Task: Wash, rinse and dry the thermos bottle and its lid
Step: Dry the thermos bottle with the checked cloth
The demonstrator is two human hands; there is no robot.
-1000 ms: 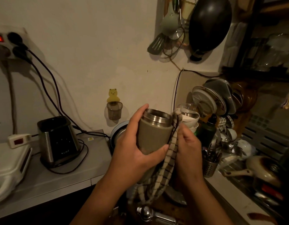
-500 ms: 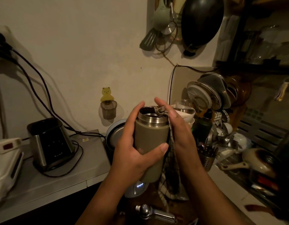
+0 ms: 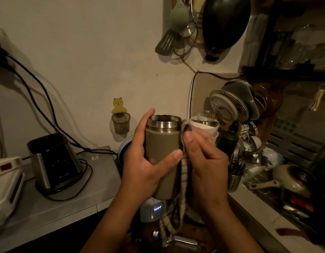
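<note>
An olive-grey thermos bottle (image 3: pixel 162 143) with a bare steel threaded mouth stands upright in mid-air at the centre of the head view, without its lid. My left hand (image 3: pixel 141 167) grips its body, fingers behind and thumb across the front. My right hand (image 3: pixel 203 157) holds a checked cloth (image 3: pixel 183 172) against the bottle's right side, just below the steel rim. The cloth's loose end hangs down past the bottle's base. The lid is not seen.
A dish rack (image 3: pixel 236 114) with plates, bowls and a utensil holder (image 3: pixel 234 179) crowds the right. A pan (image 3: pixel 285 178) lies in the sink. A black appliance (image 3: pixel 54 161) with cables stands on the left counter (image 3: pixel 57 207). A tap (image 3: pixel 176 240) is below my hands.
My right hand has come off the bottle's mouth and moved with the cloth down to the bottle's right side. The left hand keeps its grip.
</note>
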